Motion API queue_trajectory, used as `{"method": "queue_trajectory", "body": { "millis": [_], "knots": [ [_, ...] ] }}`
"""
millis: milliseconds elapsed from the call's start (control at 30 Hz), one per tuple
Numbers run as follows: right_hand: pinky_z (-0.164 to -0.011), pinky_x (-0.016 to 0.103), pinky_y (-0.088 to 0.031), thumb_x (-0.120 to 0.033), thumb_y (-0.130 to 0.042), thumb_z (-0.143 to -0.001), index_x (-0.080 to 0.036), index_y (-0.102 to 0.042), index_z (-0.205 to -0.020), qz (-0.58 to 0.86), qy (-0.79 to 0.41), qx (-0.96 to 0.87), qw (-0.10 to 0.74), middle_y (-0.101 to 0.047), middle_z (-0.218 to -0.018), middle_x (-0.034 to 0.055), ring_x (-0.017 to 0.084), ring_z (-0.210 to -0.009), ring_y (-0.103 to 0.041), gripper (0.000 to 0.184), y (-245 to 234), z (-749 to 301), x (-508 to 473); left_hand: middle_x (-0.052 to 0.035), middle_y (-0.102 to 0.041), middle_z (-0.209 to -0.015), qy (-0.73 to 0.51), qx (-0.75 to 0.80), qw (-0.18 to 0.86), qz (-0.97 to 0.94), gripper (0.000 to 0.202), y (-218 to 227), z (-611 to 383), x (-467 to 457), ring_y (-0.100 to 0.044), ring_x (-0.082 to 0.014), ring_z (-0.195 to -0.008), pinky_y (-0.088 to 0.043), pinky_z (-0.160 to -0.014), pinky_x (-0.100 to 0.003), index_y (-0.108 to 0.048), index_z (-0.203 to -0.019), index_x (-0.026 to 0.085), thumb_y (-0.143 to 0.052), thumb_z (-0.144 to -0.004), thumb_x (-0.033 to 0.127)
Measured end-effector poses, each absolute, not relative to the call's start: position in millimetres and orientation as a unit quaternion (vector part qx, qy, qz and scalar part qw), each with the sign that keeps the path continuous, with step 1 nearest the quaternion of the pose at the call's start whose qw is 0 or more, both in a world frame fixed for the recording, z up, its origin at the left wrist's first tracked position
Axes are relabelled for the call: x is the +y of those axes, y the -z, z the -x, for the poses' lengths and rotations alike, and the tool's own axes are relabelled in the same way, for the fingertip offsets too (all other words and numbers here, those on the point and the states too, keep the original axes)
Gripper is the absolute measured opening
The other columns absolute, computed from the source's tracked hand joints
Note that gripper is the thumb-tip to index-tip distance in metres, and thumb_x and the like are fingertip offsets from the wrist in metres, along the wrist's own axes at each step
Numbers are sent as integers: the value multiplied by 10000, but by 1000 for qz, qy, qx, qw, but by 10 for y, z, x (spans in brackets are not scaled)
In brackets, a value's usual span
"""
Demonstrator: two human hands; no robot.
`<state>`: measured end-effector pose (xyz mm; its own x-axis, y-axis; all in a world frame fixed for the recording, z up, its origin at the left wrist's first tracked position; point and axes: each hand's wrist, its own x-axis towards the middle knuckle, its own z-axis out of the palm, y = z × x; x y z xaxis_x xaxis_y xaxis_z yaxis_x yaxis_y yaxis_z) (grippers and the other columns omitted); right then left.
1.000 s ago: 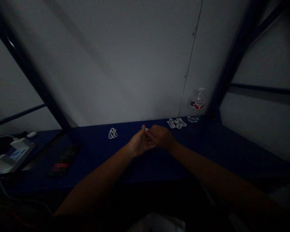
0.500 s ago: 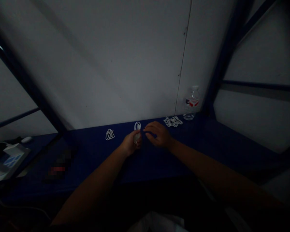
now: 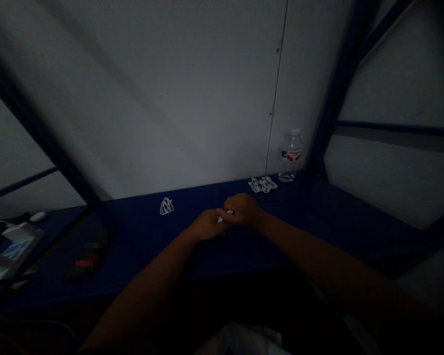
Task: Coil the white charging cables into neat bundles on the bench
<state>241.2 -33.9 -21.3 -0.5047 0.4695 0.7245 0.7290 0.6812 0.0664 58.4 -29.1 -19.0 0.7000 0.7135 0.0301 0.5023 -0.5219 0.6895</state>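
Over the blue surface (image 3: 140, 246), my left hand (image 3: 206, 225) and my right hand (image 3: 243, 209) meet, both closed on one coiled white cable (image 3: 220, 218). Only small bits of that cable show between the fingers; the rest is hidden inside the hands. To the left lies another coiled white cable (image 3: 166, 206), untouched. A cluster of several coiled white cables (image 3: 262, 184) rests beyond my right hand, near the wall.
A clear plastic bottle (image 3: 291, 156) with a red and white label stands at the back right against the wall. At the left are a blurred-out dark object (image 3: 89, 254) and a white box-like item (image 3: 15, 249). Blue metal bars (image 3: 40, 128) frame both sides.
The right hand has come in and closed on the cable with the left hand. The cable's loop, which stuck up above the left hand, is now mostly covered.
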Motion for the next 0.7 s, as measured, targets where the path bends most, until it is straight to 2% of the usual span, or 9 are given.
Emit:
{"method": "queue_trajectory", "body": {
  "millis": [67,133,267,333,400,467,567,633,700],
  "knots": [
    [-545,277,-232,-453,-455,-932,-166,-609,-569,393,187,-833,343,-589,-554,32,118,-539,-494,487,192,-2425,-336,-38,-655,-712,-176,361,270,-875,334,170,-592,-287,-584,-150,-627,-395,-584,-239,-679,-841,124,-530,-877,420],
    [-538,277,-221,-458,-439,-936,-169,-615,-557,421,170,-824,338,-595,-549,34,118,-529,-491,508,165,-2424,-334,-55,-692,-852,-200,354,224,-886,333,149,-588,-292,-615,-176,-727,-418,-663,-260,-678,-993,139,-572,-864,427],
    [-549,265,-270,-475,-435,-934,-170,-627,-554,430,82,-834,336,-599,-550,34,125,-545,-518,524,122,-2477,-295,-77,-686,-997,-219,321,199,-900,431,114,-567,-334,-619,-196,-837,-425,-756,-291,-578,-1223,152,-502,-920,449],
    [-564,253,-327,-508,-478,-912,-171,-678,-658,402,-20,-853,330,-631,-600,29,132,-576,-552,467,106,-2604,-236,-67,-674,-946,-217,309,205,-903,414,100,-558,-354,-604,-183,-806,-419,-737,-286,-595,-1166,150,-391,-969,451],
    [-593,250,-393,-518,-513,-896,-180,-712,-872,396,-119,-847,333,-691,-730,35,144,-639,-596,393,99,-2826,-146,-47,-642,-852,-217,317,215,-898,445,88,-542,-351,-569,-166,-738,-408,-689,-273,-619,-1030,146,-321,-985,473],
    [-659,275,-443,-475,-506,-910,-187,-697,-992,470,-120,-798,357,-719,-884,69,172,-742,-631,355,109,-3120,-38,-27,-599,-787,-225,340,226,-885,473,80,-514,-321,-530,-153,-694,-392,-651,-261,-606,-930,149,-303,-980,508],
    [-739,304,-454,-382,-557,-885,-178,-706,-980,588,-64,-759,270,-713,-988,120,212,-853,-637,270,161,-3563,100,-12,-571,-778,-239,376,229,-866,478,78,-460,-245,-510,-150,-708,-384,-656,-257,-587,-905,159,-297,-973,534],
    [-724,292,-449,-375,-630,-833,-164,-718,-955,606,-90,-771,175,-712,-986,129,214,-848,-633,260,206,-3768,149,-11,-565,-780,-243,390,223,-860,477,85,-434,-199,-507,-154,-720,-382,-669,-260,-582,-909,163,-297,-969,541],
    [-677,277,-444,-383,-689,-778,-161,-727,-928,608,-116,-775,129,-718,-939,115,202,-795,-633,270,248,-3869,169,-9,-555,-768,-241,389,218,-862,477,94,-421,-172,-500,-154,-713,-376,-665,-262,-576,-898,164,-298,-967,545]
  ]
}}
